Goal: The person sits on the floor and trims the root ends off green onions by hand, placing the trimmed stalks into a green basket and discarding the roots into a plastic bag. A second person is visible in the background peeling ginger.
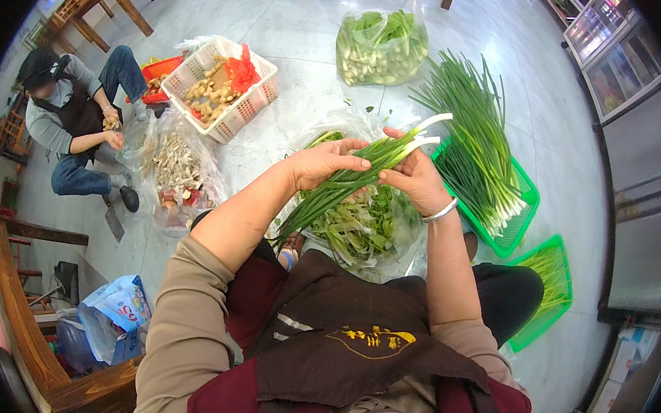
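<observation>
Between my two hands is a bunch of scallions, its white ends pointing right and its green leaves trailing down to the left. My left hand grips the green part from above. Nearer the white ends, my right hand holds the stalks between thumb and fingers. Directly beneath lies a clear plastic bag full of leafy trimmings. Close by on the right, a large pile of scallions rests over a green plastic basket, white ends towards me.
A second green basket holds thin pale-green stalks. Ahead stands a bag of leafy greens. At left, a seated person handles ginger beside a white crate and a bag of scraps. A cleaver lies on the floor.
</observation>
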Motion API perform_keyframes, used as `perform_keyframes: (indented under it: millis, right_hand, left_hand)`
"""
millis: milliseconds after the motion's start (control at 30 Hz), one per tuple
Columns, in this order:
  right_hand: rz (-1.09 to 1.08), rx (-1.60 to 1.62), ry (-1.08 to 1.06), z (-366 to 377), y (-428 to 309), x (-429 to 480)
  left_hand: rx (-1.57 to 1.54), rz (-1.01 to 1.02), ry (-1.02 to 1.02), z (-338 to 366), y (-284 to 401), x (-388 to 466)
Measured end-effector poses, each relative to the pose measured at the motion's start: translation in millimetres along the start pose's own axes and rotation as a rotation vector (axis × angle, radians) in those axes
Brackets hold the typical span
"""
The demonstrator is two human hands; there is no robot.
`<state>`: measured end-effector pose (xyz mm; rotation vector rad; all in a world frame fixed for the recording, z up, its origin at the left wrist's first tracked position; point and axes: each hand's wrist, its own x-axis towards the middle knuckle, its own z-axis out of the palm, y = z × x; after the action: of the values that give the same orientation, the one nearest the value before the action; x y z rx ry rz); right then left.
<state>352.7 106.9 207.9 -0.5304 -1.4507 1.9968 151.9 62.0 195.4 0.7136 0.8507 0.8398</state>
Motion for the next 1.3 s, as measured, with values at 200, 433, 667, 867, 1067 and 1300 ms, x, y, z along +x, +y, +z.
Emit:
perform_keyframes:
  millis: [200, 433, 667, 867, 1067, 1300]
  right_hand:
    - [0.031, 0.093, -0.091, -6.3, -4.7, -5.0]
    - [0.049, 0.04, -0.063, -5.5, -5.1, -6.4]
    - [-0.148, -0.423, 0.192, -14.8, 12.4, -1.5]
    - [-0.071, -0.252, 0.298, -1.5, 19.0, 2.6]
    - [0.005, -0.28, 0.243, -7.6, 23.5, 2.4]
    - [0.037, 0.28, 0.065, -56.8, -0.3, -9.6]
  left_hand:
    - [-0.029, 0.008, -0.102, 7.4, 2.7, -1.1]
    - [0.031, -0.07, -0.07, 13.8, 3.6, -2.3]
    - [0.058, -0.12, -0.156, 0.9, 4.0, 5.0]
    - [0.175, 0.09, -0.001, 10.6, 6.8, 6.7]
    - [0.422, 0.154, 0.082, 5.9, 2.5, 10.7]
    - [0.671, 0.033, 0.08, -8.2, 12.7, 5.3]
